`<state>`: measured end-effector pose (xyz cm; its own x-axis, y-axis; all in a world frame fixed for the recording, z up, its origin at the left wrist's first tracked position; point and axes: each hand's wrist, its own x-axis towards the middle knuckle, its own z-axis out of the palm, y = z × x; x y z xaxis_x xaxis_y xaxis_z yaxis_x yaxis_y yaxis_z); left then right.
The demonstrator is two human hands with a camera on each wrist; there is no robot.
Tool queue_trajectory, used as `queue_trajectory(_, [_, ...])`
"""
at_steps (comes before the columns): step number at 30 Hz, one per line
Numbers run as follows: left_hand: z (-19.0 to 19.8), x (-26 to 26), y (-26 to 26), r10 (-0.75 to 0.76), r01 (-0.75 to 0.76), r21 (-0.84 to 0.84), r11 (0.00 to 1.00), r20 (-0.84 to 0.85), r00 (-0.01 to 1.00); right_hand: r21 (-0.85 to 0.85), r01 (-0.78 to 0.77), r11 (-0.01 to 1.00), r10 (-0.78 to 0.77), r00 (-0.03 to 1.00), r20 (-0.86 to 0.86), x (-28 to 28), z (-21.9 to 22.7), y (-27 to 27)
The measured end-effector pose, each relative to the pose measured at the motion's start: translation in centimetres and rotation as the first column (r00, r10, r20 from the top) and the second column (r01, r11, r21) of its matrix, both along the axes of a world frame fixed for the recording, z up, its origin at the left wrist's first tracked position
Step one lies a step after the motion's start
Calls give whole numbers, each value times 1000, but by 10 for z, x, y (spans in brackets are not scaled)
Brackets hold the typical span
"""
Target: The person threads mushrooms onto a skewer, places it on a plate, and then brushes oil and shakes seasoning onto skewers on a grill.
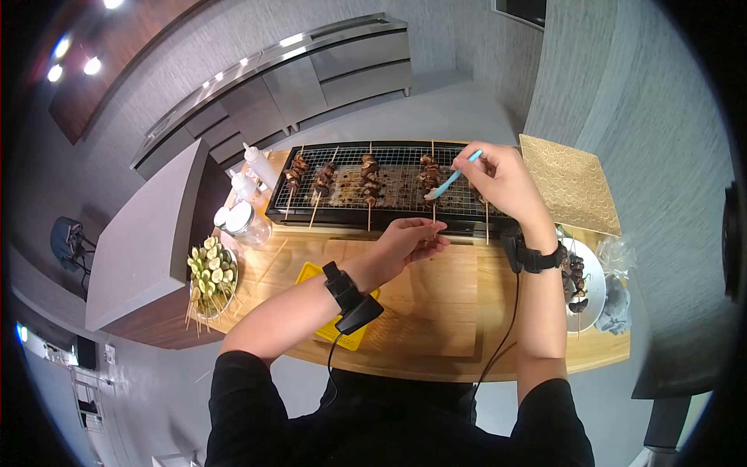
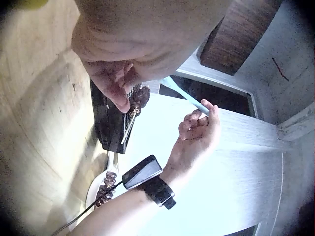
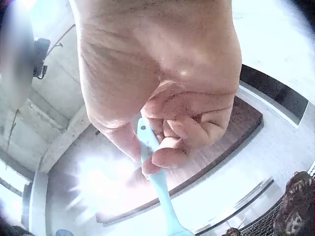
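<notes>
My right hand holds a light blue basting brush between thumb and fingers, its handle also plain in the right wrist view. The brush head lies over the lower end of a skewer of browned chunks on the black grill. At the grill's front edge, my left hand pinches that skewer's bare stick between thumb and fingertips. Its grip is partly hidden behind the hand in the left wrist view. Other skewers lie across the wire grate, one of them partly behind my right hand.
Squeeze bottles and a lidded jar stand left of the grill, near a plate of sliced green vegetable skewers. A wooden board overlaps a yellow tray. At right are a white plate with dark skewers and a gold board.
</notes>
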<state>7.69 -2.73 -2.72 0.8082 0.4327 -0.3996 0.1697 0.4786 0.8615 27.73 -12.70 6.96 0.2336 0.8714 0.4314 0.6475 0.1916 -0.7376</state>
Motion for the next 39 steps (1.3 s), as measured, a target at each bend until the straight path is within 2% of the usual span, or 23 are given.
queue_trajectory(6, [-1, -4, -2, 30, -31, 35, 999, 40, 999, 157, 61, 986, -41, 991, -128, 2, -3, 3])
queue_trajectory(13, [2, -13, 2, 56, -64, 86, 994, 93, 994, 178, 81, 981, -62, 992, -114, 7, -5, 4])
queue_trajectory(22, [-9, -15, 7, 27, -30, 38, 999, 71, 997, 246, 103, 964, -66, 986, -155, 11, 1, 0])
queue_trajectory(28, [5, -14, -1, 35, -35, 19, 999, 18, 999, 273, 155, 950, -117, 982, -150, 17, 7, -9])
queue_trajectory(33, [-5, -13, -1, -78, 78, -61, 995, 10, 997, 303, 169, 938, -114, 975, -191, 23, 16, -20])
queue_trajectory(37, [9, -10, -21, -234, 222, -148, 964, -71, 970, 284, 206, 936, -150, 967, -207, 24, 21, -28])
queue_trajectory(39, [5, -8, -29, -331, 334, -115, 936, 45, 943, 283, 213, 935, -156, 965, -210, 26, 21, -29])
